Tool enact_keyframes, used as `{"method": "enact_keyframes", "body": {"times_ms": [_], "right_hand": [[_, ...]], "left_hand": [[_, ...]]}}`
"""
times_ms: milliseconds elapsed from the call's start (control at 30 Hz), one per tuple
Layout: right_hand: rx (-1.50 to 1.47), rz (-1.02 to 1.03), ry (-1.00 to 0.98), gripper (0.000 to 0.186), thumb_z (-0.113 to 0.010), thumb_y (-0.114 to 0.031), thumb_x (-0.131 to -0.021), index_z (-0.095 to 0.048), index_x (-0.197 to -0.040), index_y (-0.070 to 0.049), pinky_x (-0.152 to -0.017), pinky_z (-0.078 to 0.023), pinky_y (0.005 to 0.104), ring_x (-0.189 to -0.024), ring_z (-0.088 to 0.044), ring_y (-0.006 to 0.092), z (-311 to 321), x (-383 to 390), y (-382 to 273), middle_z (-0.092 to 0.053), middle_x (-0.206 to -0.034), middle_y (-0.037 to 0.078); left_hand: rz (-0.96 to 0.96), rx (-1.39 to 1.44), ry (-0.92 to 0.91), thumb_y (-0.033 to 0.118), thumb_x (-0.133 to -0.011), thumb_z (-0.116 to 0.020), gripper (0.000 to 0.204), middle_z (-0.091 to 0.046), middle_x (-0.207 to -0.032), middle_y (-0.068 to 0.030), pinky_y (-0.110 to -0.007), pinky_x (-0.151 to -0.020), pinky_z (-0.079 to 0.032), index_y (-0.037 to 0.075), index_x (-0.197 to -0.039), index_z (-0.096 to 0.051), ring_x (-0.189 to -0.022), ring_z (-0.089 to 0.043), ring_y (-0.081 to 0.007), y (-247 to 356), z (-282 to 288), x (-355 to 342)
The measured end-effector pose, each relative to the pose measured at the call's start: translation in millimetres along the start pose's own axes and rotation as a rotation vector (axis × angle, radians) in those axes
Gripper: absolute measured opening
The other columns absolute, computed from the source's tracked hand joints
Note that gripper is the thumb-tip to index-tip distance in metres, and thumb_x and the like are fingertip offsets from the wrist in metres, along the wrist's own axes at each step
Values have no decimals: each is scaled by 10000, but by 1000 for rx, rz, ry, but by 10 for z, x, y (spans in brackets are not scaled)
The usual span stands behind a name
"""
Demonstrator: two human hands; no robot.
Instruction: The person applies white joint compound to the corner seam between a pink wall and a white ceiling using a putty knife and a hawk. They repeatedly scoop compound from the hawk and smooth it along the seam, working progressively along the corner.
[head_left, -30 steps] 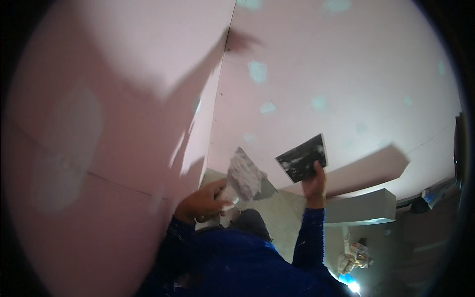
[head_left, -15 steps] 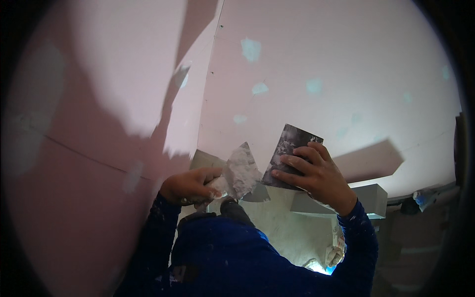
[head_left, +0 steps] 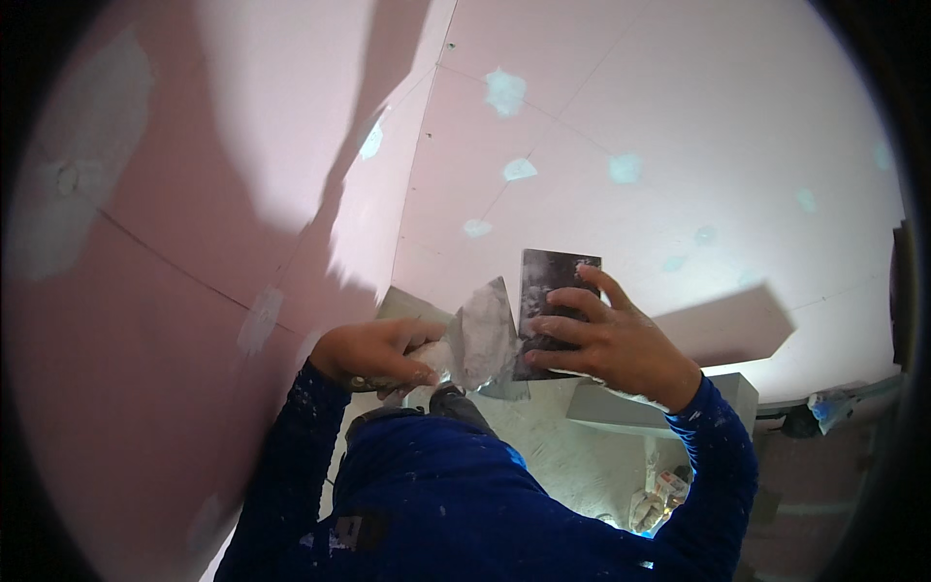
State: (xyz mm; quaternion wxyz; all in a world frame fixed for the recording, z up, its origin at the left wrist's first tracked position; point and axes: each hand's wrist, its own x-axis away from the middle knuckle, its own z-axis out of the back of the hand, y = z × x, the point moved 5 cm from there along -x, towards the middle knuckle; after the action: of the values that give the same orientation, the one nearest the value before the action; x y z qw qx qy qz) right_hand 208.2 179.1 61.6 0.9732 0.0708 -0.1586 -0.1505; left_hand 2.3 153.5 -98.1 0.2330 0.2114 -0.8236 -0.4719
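My left hand (head_left: 383, 355) is closed round the plaster-smeared handle of a putty knife. A pale coat of joint compound (head_left: 485, 335) covers most of the knife's pointed blade (head_left: 505, 303). To its right, my right hand (head_left: 616, 339) grips a dark, flat rectangular scraper blade (head_left: 545, 281) with the fingers spread over its face. White smears mark that blade, and its left edge stands close beside the putty knife. Whether the two edges touch, I cannot tell. The thumb of my right hand is hidden.
Pink boards form the left wall (head_left: 194, 320) and the wall ahead (head_left: 679, 87), meeting in a corner. Pale filler patches (head_left: 505, 91) dot them. A grey box-like ledge (head_left: 718, 398) lies low at right, near a bag (head_left: 647, 509) on the floor (head_left: 572, 446).
The scraper blade has turned more upright and shifted left, closer to the putty knife. The compound on the knife looks flatter and smoother. The whole view has moved slightly.
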Motion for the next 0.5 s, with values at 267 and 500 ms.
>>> {"method": "enact_keyframes", "body": {"times_ms": [267,500], "right_hand": [[-1429,-659,325,366,-618,11,-929,-638,-1272,-115,-1043,-469,384,-1125,-626,198,-778,429,866,-681,-1206,65],[-2096,-600,722,444,-632,-135,-919,-549,-1318,39,-921,-588,399,-1080,-683,241,-517,24,1198,-673,-1213,149]], "left_hand": [[-61,-12,361,209,-860,-729,513,-637,-867,-45,-237,-552,-487,-10,-1294,-565,-647,-588,-93,24,134,207],[-24,-19,315,229,-877,-720,550,-619,-920,-42,-274,-565,-488,19,-1346,-523,-730,-574,-97,-133,220,194]]}}
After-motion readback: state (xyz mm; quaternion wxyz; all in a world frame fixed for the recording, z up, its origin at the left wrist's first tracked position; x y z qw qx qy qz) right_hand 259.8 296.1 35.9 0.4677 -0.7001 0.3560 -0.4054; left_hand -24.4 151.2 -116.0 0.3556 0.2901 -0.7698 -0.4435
